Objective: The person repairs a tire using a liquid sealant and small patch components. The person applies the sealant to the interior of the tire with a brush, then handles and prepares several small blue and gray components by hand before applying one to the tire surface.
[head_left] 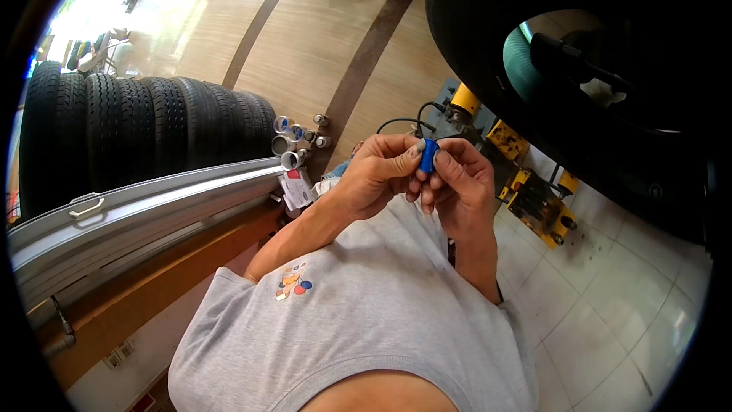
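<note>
Left hand [375, 174]: bent nearly closed, thumb and fingers pinching the left side of a small blue piece [429, 156].
Right hand [467, 189]: likewise nearly closed, its thumb pressed on the right side of that same piece, fingers curled below.
Blue piece: short, roughly cylindrical, gripped between the two thumbs, its length running about 12 to 6 o'clock; it lies between 2 and 3 o'clock from the left hand's middle and near 10 from the right's.
Clock centre for the rest: the blue piece.
Grey shirt [381, 297]: between 6 and 7 o'clock, a cartoon print on it.
Row of tyres [168, 118]: 9 o'clock, well apart from the hands.
Cans [284, 145]: also 9 o'clock, grouped nearer than the tyres.
Pale metal rail [175, 189]: just below 9 o'clock.
Large dark tyre [469, 8]: 1 to 3 o'clock.
Green curved object [518, 61]: between 1 and 2, seen through the tyre's opening.
Yellow machine part [540, 210]: about 4 o'clock.
Tiled floor [595, 305]: between 4 and 5.
</note>
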Demonstrator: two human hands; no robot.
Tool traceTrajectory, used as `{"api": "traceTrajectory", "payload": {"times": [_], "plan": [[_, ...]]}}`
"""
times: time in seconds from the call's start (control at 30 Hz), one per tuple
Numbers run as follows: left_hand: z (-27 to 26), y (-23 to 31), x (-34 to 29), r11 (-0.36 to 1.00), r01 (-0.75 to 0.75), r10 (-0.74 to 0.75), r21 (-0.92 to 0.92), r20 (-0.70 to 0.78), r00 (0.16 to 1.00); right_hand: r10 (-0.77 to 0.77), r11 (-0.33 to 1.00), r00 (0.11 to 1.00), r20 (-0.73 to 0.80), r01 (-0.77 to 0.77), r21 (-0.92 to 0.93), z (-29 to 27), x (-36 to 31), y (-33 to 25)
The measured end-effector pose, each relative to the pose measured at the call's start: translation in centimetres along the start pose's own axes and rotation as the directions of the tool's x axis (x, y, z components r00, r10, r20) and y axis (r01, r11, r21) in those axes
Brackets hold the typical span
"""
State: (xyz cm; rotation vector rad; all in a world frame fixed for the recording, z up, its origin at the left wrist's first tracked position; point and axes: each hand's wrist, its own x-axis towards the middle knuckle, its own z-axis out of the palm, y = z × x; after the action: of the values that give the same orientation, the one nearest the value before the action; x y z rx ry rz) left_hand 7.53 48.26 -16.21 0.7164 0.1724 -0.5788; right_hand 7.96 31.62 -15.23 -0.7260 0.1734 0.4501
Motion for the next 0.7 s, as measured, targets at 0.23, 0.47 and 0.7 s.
{"api": "traceTrajectory", "payload": {"times": [0.23, 0.47, 0.7], "plan": [[-0.2, -0.2, -0.1, 0.963, -0.167, 0.178, 0.212, -0.033, 0.983, -0.342, 0.735, 0.934, 0.103, 0.335, -0.590, 0.1, -1.1, -0.6], [-1.4, 1.6, -1.0, 0.975, -0.175, 0.173, 0.138, 0.025, 0.985, -0.609, -0.431, 0.420, 0.673, 0.537, -0.725, 1.8, 0.0, 0.9], [-3.1, 5.1, -3.3, 0.986, -0.138, 0.135, 0.088, 0.050, 0.990, -0.484, -0.617, 0.384, 0.786, 0.488, -0.618, 4.8, 0.8, 2.2]]}}
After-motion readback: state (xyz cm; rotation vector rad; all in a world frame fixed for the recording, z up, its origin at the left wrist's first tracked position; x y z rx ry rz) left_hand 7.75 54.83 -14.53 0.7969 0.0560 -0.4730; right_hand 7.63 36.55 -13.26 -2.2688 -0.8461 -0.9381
